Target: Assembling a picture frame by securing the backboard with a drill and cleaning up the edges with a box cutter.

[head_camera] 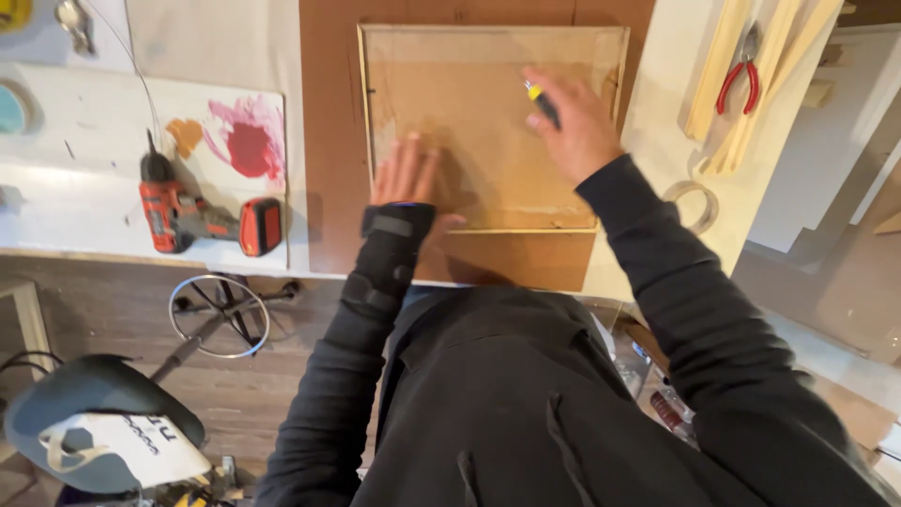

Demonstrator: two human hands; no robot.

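Left hand, wrapped in a black wrist brace, lies flat with fingers spread on the framed brown board, apparently pinning it to the worktop. Right hand curls round a yellow-and-black tool, its tip on the board's upper part. Further left lies an orange cordless drill; far right, red-handled pliers rest on wooden strips.
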